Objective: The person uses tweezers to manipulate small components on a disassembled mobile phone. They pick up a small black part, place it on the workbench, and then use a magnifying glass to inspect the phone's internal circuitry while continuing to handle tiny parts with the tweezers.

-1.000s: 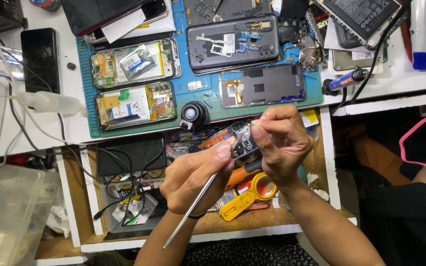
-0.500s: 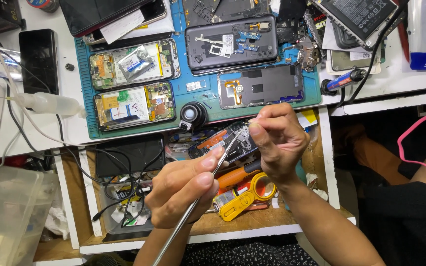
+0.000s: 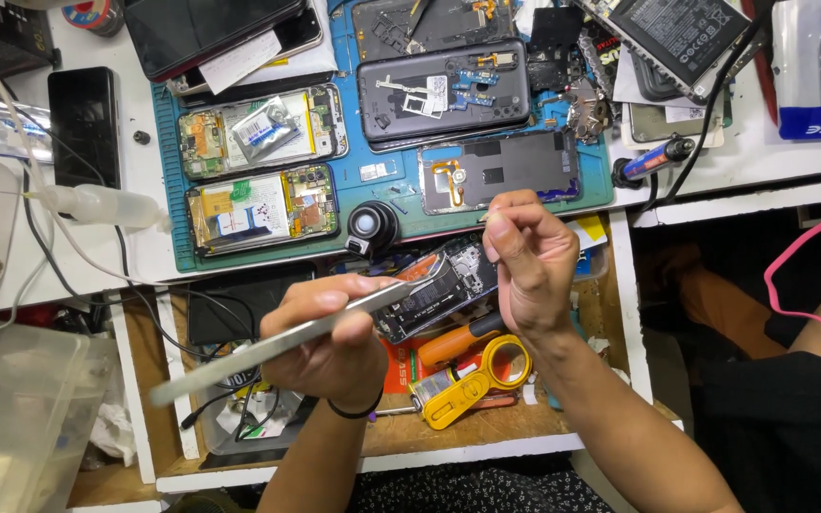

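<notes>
My right hand [image 3: 529,271] grips the upper end of a small opened phone [image 3: 434,294] with its dark circuit board showing, held over an open drawer below the desk edge. My left hand [image 3: 334,332] is closed on long silver tweezers [image 3: 268,347]. They slant from lower left up to the right, and their tip rests on the phone's board. My thumb presses on top of the tweezers. Part of the phone is hidden behind my fingers.
A blue-green work mat [image 3: 173,190] on the white desk carries several opened phones and back covers. A black loupe [image 3: 370,228] stands at its front edge. An orange screwdriver [image 3: 453,344] and yellow magnifier [image 3: 486,372] lie in the drawer. At left are a squeeze bottle [image 3: 97,204], a black phone [image 3: 85,123] and a clear bin [image 3: 11,418].
My left hand has turned the tweezers from steeply slanted to nearly flat, with their tip now on the phone's board. The phone has tilted and dropped slightly; my right hand stays on it.
</notes>
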